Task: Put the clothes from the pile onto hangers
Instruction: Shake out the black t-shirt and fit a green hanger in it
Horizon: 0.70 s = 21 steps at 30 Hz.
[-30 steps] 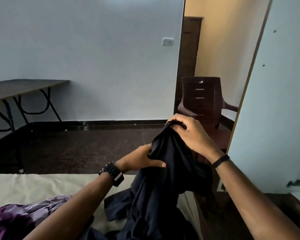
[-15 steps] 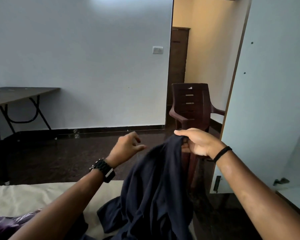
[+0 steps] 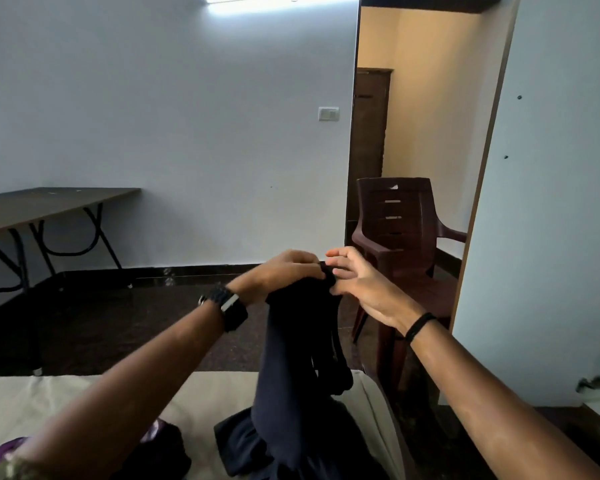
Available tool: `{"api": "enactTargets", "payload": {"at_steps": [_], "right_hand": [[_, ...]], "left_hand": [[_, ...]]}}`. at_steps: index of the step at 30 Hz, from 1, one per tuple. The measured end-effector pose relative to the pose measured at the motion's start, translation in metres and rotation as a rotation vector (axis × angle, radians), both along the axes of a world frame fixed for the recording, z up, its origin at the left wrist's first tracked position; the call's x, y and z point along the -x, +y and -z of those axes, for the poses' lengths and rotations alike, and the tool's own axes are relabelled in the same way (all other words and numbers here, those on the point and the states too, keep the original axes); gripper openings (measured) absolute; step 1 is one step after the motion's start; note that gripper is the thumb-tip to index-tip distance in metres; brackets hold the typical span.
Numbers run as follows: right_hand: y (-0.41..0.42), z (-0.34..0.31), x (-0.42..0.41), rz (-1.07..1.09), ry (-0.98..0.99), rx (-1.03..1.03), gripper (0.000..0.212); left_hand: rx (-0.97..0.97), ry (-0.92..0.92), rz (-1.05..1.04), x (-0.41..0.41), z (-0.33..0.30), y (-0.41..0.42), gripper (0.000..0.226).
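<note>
A dark navy garment (image 3: 291, 368) hangs in a long bunch from my hands down onto the bed (image 3: 66, 396). My left hand (image 3: 284, 275), with a black watch on its wrist, grips the top of the garment. My right hand (image 3: 357, 282) meets it from the right, pinching the same top edge with thumb and lower fingers while the upper fingers are spread. A purple cloth (image 3: 0, 452) lies at the bed's lower left corner, mostly hidden by my left arm. No hanger is in view.
A dark brown plastic chair (image 3: 402, 237) stands just beyond my right hand by the doorway. A white door or cupboard panel (image 3: 548, 202) fills the right side. A folding table (image 3: 45, 206) stands at the left wall. Dark floor lies between bed and wall.
My left hand, free half a second ago, has come back and closed on the top of the garment beside my right hand. The garment now hangs bunched narrower. The view has tilted upward.
</note>
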State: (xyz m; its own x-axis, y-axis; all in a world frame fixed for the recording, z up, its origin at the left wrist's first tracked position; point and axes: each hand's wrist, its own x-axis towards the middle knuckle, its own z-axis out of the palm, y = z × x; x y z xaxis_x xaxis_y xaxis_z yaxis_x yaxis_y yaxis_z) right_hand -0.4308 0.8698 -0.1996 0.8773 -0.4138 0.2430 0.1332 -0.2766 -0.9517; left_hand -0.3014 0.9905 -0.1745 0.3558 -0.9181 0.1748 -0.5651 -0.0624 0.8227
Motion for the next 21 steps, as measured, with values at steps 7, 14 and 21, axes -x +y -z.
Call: {"api": "enactTargets", "payload": {"at_steps": [7, 14, 21], "right_hand": [[0.001, 0.015, -0.018, -0.055, 0.090, 0.163, 0.029], [-0.035, 0.005, -0.013, 0.264, 0.424, 0.692, 0.013], [-0.044, -0.120, 0.031, 0.151, -0.004, 0.048, 0.016]], "left_hand": [[0.003, -0.379, 0.025, -0.022, -0.076, -0.006, 0.009], [0.333, -0.618, -0.296, -0.047, -0.170, 0.017, 0.016], [0.135, -0.769, -0.546, -0.086, -0.223, 0.046, 0.022]]}}
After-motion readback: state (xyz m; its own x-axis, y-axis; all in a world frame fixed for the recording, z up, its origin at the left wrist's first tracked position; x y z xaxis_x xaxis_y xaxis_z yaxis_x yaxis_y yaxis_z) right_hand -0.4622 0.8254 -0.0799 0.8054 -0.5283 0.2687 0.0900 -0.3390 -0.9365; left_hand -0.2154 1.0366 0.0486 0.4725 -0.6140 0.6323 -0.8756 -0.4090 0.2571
